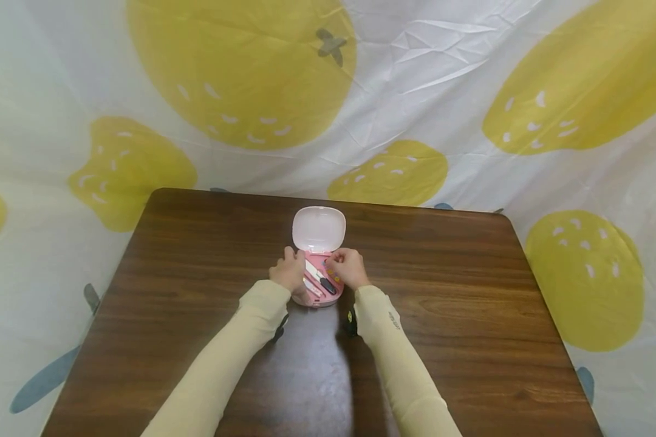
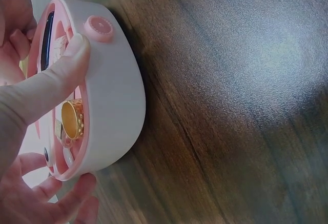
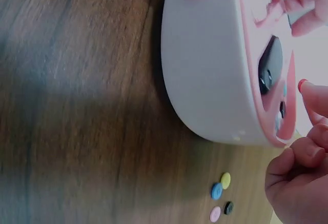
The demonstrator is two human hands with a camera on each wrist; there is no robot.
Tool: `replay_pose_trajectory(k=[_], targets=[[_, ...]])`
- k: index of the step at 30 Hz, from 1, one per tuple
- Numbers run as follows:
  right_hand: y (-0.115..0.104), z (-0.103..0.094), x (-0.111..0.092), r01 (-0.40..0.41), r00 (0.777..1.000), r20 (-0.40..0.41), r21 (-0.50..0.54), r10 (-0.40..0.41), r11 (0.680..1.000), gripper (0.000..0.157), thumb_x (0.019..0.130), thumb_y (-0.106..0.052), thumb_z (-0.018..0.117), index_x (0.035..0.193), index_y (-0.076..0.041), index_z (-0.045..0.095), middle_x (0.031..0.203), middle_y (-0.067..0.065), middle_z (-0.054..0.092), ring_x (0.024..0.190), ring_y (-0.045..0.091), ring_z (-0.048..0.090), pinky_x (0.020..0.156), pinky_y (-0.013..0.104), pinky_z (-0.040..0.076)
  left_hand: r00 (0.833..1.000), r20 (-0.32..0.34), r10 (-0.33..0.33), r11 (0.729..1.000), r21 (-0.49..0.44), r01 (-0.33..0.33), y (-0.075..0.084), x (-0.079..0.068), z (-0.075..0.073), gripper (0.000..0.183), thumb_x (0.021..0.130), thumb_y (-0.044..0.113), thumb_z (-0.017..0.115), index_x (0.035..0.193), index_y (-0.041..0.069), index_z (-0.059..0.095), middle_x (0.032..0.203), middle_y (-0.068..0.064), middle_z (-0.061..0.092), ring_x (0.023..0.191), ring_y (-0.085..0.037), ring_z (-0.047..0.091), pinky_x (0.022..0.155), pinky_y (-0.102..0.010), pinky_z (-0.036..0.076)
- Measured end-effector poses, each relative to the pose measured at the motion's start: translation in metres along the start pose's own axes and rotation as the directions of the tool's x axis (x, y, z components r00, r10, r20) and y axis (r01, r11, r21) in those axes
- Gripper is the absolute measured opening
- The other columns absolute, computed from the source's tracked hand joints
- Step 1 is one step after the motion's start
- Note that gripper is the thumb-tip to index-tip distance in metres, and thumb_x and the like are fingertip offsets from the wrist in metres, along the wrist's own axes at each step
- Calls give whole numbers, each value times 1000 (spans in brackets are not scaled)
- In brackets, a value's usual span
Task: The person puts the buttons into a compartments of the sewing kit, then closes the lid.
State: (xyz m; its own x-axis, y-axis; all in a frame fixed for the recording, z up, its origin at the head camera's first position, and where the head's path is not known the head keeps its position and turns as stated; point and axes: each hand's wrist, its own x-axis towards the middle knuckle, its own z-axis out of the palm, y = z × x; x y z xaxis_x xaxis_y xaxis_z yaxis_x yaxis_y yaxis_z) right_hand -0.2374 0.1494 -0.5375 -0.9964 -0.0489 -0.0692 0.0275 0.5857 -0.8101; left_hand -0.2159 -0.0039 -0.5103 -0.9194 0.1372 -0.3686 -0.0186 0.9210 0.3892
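A pink-and-white sewing kit box (image 1: 317, 301) stands on the table, its white lid (image 1: 319, 229) raised. My left hand (image 1: 288, 271) grips the box's left side, with the thumb (image 2: 72, 62) over the rim and other fingers along the outer wall. Beside that thumb sits a gold thimble (image 2: 73, 119) in its slot. A long tool with a black handle (image 1: 328, 285) lies in the pink tray. Over the tray's right part, my right hand (image 1: 350, 267) has curled fingers and pinches a small red button (image 3: 302, 84), partly hidden by the fingertips.
Loose on the wooden table (image 1: 459, 291) beside the box lie a yellow button (image 3: 225, 180), a blue button (image 3: 217, 191), a black button (image 3: 229, 208) and a pink button (image 3: 215, 214). A fruit-patterned cloth (image 1: 404, 91) hangs behind the table's far edge.
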Motion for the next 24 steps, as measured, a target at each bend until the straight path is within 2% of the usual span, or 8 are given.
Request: replay_pose_trajectory(k=[7, 16, 24], targets=[[-3, 4, 1, -18, 1000, 8, -38, 18, 999, 6, 76, -4, 64, 72, 0, 63, 54, -2, 45, 48, 9, 42, 43, 19, 35, 1000, -3, 2, 1000, 1, -2, 0, 0, 1, 111, 43, 26, 91, 134, 7, 31, 124, -17, 30, 103, -35, 47, 82, -48, 42], [-8, 7, 1, -78, 996, 9, -268, 83, 960, 11, 76, -23, 67, 76, -12, 67, 66, -2, 57, 65, 15, 53, 56, 27, 39, 1000, -1, 2, 1000, -1, -2, 0, 0, 2, 103, 44, 24, 91, 129, 6, 35, 121, -15, 31, 103, -34, 47, 83, -49, 41], [-12, 9, 1, -83, 997, -14, -281, 82, 956, 12, 77, -25, 69, 77, -13, 68, 69, -1, 60, 67, 17, 54, 59, 29, 40, 1000, 6, 0, 1000, 5, 0, -1, 1, 1, 104, 45, 25, 91, 130, 7, 34, 122, -16, 30, 102, -34, 47, 83, -49, 42]])
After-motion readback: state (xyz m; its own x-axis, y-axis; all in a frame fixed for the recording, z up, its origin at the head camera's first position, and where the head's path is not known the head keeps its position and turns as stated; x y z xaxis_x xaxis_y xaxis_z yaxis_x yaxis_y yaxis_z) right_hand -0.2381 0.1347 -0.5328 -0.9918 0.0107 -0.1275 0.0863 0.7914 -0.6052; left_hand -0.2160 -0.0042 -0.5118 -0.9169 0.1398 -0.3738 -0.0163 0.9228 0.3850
